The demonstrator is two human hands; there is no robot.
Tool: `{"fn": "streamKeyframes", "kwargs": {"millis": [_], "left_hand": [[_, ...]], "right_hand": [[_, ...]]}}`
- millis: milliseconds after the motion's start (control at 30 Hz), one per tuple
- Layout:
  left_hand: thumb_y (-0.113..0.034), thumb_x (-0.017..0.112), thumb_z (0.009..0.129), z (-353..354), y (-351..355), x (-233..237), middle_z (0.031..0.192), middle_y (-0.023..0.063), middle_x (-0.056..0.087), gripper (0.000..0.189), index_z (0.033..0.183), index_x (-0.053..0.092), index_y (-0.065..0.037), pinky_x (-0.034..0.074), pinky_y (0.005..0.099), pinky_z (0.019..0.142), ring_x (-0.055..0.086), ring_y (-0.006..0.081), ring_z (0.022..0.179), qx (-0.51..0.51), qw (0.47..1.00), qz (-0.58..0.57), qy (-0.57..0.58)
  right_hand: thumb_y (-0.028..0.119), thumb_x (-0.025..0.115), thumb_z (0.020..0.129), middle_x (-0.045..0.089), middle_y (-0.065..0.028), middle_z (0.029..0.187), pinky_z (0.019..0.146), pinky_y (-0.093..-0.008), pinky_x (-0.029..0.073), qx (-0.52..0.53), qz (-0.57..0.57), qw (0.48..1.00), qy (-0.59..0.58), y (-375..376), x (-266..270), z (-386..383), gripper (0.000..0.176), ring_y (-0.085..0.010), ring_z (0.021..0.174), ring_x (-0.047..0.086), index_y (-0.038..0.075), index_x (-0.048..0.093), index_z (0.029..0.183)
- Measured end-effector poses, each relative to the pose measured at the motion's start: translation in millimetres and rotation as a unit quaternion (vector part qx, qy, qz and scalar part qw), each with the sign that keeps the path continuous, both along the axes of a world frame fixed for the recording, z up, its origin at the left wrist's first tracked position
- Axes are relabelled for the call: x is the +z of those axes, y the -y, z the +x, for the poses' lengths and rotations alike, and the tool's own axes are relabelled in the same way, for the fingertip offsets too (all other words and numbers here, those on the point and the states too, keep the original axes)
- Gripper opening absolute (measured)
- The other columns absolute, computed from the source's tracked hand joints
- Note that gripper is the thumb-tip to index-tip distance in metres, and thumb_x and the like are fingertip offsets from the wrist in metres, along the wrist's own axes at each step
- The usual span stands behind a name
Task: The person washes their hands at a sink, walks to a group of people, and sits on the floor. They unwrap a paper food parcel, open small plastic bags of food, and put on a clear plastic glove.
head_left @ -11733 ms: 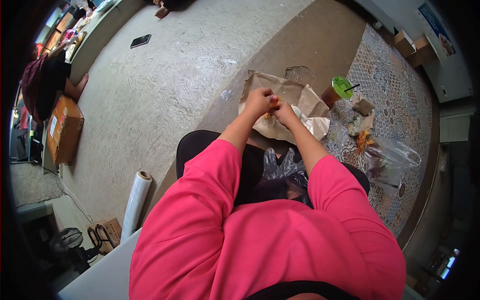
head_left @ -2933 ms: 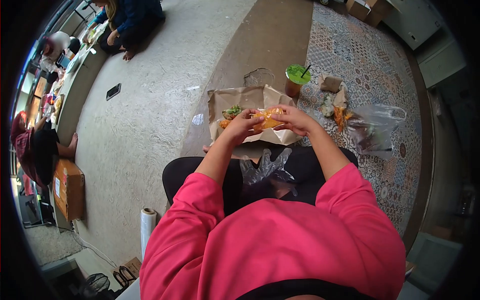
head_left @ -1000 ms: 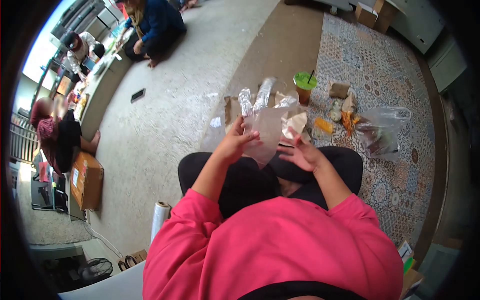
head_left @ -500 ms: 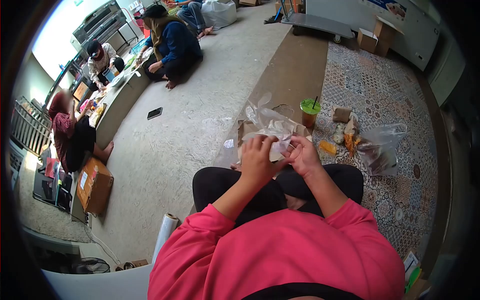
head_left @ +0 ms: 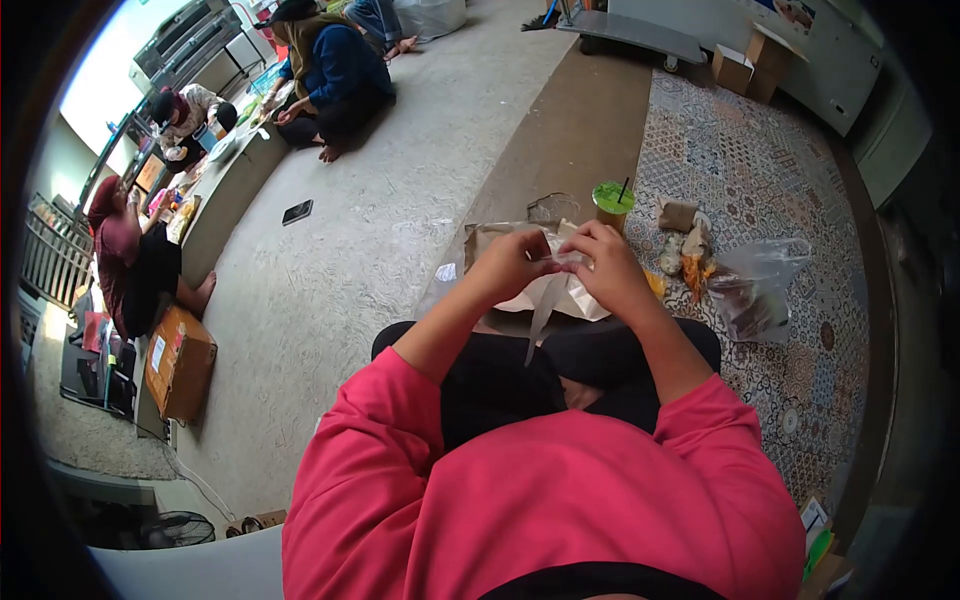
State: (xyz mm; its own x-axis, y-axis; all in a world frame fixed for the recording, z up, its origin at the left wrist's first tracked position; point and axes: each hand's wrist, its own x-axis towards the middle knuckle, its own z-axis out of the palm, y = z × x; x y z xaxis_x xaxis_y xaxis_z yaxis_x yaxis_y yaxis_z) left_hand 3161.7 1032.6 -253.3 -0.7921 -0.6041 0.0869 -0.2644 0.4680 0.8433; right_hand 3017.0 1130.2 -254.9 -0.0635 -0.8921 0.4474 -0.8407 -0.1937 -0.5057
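My left hand (head_left: pixel 512 268) and my right hand (head_left: pixel 606 266) meet above my crossed legs, fingertips pinched together. Between them is a clear plastic bag (head_left: pixel 543 315), gathered into a narrow strip that hangs down toward my lap. Beneath the hands, brown wrapping paper (head_left: pixel 484 243) lies spread on the floor, partly covered by them. Just beyond my right hand stands a plastic cup (head_left: pixel 613 200) with a green top and a dark straw. An orange packet (head_left: pixel 655 283) shows beside my right wrist, partly hidden.
To the right lie a small brown packet (head_left: pixel 677 213), some wrapped food (head_left: pixel 696 262) and a clear bag with dark contents (head_left: pixel 757 295). A phone (head_left: pixel 297 212) rests on the floor at left. Several people sit around a low ledge (head_left: pixel 240 170), near a cardboard box (head_left: pixel 181 365).
The loose, spread plastic bag is now drawn into a narrow hanging strip. Both hands have turned palms down and come together at the fingertips. The view has shifted slightly.
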Motion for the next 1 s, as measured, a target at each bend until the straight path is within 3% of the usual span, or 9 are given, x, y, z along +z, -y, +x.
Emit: {"fn": "streamKeyframes", "kwargs": {"millis": [133,400,533,600,667,733,833,900,1000], "left_hand": [[-0.019,0.062,0.072,-1,21,-3,0.062,0.0035,0.052,0.02,0.076,0.053,-0.002,0.04,0.0258,0.049,0.047,0.0114,0.057,-0.057,0.987,0.089,0.119],[-0.021,0.059,0.076,-4,46,-38,0.055,-0.003,0.037,0.02,0.072,0.044,-0.009,0.026,0.019,0.039,0.032,0.0052,0.043,0.031,0.858,0.508,-0.07],[-0.023,0.059,0.074,-18,35,-39,0.057,0.0012,0.042,0.022,0.075,0.046,-0.005,0.034,0.0229,0.042,0.042,0.0076,0.05,0.113,0.988,0.102,0.014],[-0.022,0.057,0.075,-33,26,-46,0.058,0.0059,0.048,0.021,0.078,0.05,-0.002,0.037,0.0252,0.046,0.046,0.0105,0.05,0.09,0.995,0.015,-0.028],[-0.02,0.055,0.075,-42,19,-39,0.06,0.01,0.053,0.02,0.081,0.052,-0.002,0.039,0.0273,0.049,0.048,0.0154,0.05,0.12,0.989,0.001,-0.087],[-0.019,0.053,0.076,-44,17,-35,0.061,0.0119,0.055,0.017,0.082,0.053,-0.002,0.039,0.0292,0.05,0.05,0.0194,0.051,0.144,0.987,-0.031,-0.061],[-0.018,0.055,0.074,-40,12,-50,0.06,0.0118,0.054,0.015,0.079,0.053,-0.004,0.04,0.0326,0.051,0.053,0.0259,0.055,0.119,0.985,-0.122,-0.021],[-0.014,0.056,0.071,-35,9,-66,0.064,0.0114,0.054,0.012,0.078,0.051,-0.006,0.041,0.035,0.051,0.053,0.0296,0.059,0.061,0.973,-0.215,-0.055],[-0.017,0.053,0.073,-26,0,-79,0.061,0.01,0.053,0.013,0.07,0.046,-0.007,0.042,0.0343,0.046,0.054,0.027,0.053,0.029,0.956,-0.278,-0.089]], "right_hand": [[0.005,0.055,0.069,0.057,-0.013,0.078,0.061,-0.0337,0.042,0.006,0.134,0.974,0.184,11,12,-12,0.014,-0.0287,0.071,0.055,0.005,0.056,0.083],[0.009,0.061,0.063,0.054,-0.0052,0.098,0.079,-0.0331,0.039,0.14,-0.025,0.99,-0.023,5,5,-32,0.012,-0.026,0.093,0.049,0.009,0.061,0.075],[0.003,0.056,0.065,0.052,-0.0064,0.098,0.079,-0.0341,0.038,0.087,-0.006,0.993,-0.082,3,8,-15,0.014,-0.0265,0.094,0.047,0.006,0.059,0.077],[-0.003,0.046,0.066,0.054,-0.0115,0.09,0.074,-0.0346,0.04,0.04,0.012,0.989,0.14,11,0,-5,0.017,-0.0281,0.088,0.051,0.003,0.057,0.078],[-0.002,0.039,0.069,0.056,-0.016,0.077,0.069,-0.0347,0.042,-0.045,0.029,0.984,0.171,29,-34,-4,0.021,-0.0307,0.078,0.054,-0.001,0.055,0.082],[0.003,0.04,0.073,0.056,-0.0231,0.081,0.07,-0.0338,0.042,-0.038,0.099,0.892,0.44,43,-65,-7,0.023,-0.0345,0.079,0.054,-0.004,0.053,0.09],[0.004,0.041,0.073,0.055,-0.0249,0.08,0.069,-0.0356,0.042,-0.039,0.11,0.927,0.355,43,-84,2,0.021,-0.0361,0.078,0.053,-0.006,0.053,0.086],[0.006,0.043,0.073,0.055,-0.0231,0.077,0.067,-0.0372,0.042,0.032,0.225,0.974,-0.003,41,-92,6,0.018,-0.0362,0.075,0.054,-0.007,0.053,0.082],[0.007,0.044,0.073,0.055,-0.021,0.074,0.064,-0.0376,0.042,0.045,0.244,0.967,-0.048,38,-115,-1,0.014,-0.0353,0.073,0.054,-0.003,0.053,0.078]]}}
